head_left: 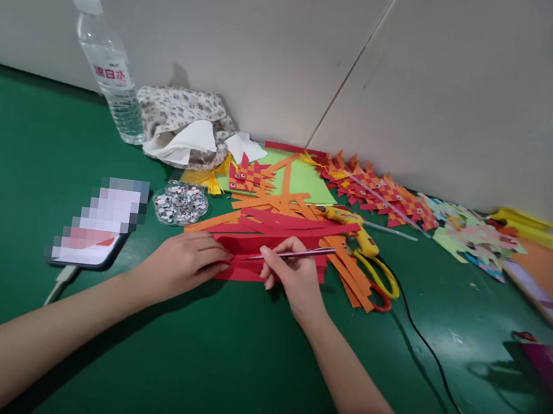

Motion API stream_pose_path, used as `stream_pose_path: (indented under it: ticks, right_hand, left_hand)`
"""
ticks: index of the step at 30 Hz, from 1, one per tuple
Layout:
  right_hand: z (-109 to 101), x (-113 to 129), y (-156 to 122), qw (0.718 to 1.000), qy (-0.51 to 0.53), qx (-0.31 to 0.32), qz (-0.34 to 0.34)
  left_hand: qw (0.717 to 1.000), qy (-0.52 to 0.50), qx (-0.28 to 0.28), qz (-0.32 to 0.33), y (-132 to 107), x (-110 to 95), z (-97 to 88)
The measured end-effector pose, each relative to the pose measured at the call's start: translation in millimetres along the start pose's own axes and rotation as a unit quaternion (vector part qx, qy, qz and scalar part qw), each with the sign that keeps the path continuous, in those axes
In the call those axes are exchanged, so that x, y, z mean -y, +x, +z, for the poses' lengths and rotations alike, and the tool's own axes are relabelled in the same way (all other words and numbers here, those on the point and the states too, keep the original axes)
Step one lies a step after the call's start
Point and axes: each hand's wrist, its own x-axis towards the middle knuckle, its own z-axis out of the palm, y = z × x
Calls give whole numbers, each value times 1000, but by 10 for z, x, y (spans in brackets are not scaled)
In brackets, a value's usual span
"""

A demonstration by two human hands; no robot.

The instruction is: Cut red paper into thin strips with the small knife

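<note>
Near the middle of the green table [215, 374], your red paper [243, 273] lies between your hands, with orange strips [351, 280] to its right and far side. The step in hand looks like marking or scoring a line along the paper: your right hand [293, 273] has thumb and fingers clamped on a pen [311, 253], its tip at the paper, beside your left fingertips. Your left hand [189, 260] has its fingers together over the paper's left end; whether they also pinch it, you cannot tell from this view. The next move seems to call for firm left-hand pressure and a straight, steady stroke. Count one pen, one glue gun [366, 238] and one pair of scissors [393, 281] to the right; one pouch of eyes [181, 203], one bottle [114, 76] and one floral bag [182, 111] to the left; two phones, one left [103, 226], one far right [538, 293]. The strips overlap too much to count.
</note>
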Motion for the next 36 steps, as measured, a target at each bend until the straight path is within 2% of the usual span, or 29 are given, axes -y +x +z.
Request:
stream_pose_path:
  ticks: [6, 19, 36]
  right_hand:
    - [119, -59, -51, 998, -50, -35, 7]
    - [140, -80, -84, 997, -72, -13, 11]
    - [-176, -29, -100, 996, -78, -52, 7]
  left_hand:
    - [1000, 1, -7, 16, -15, 9, 17]
    - [998, -31, 46, 19, -51, 86, 11]
    - [998, -38, 40, 22, -54, 70, 7]
